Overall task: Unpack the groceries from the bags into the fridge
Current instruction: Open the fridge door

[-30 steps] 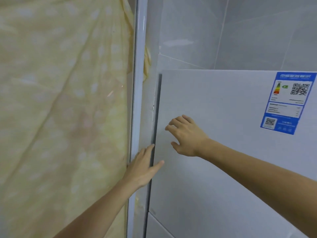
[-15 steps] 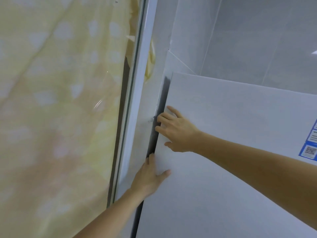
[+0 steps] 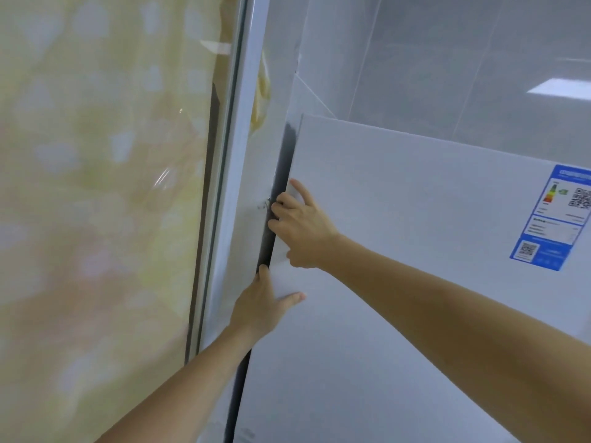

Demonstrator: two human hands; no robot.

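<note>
The white fridge door [image 3: 415,219] fills the right half of the view and looks closed, with a dark gap along its left edge. My right hand [image 3: 303,228] is at that edge, its lower fingers curled round it into the gap and the forefinger lying on the door front. Just below, my left hand [image 3: 262,308] grips the same edge, thumb on the front and fingers hidden in the gap. No bags or groceries are in view.
A blue energy label [image 3: 553,219] is stuck on the door at the right. A white window frame [image 3: 236,187] stands close beside the fridge, with a pale yellow patterned curtain [image 3: 96,187] behind the glass. Grey wall tiles [image 3: 447,59] rise above the fridge.
My right hand has moved left from the door front to the edge and curled its fingers round it. My left hand has slid its fingers into the gap at the same edge.
</note>
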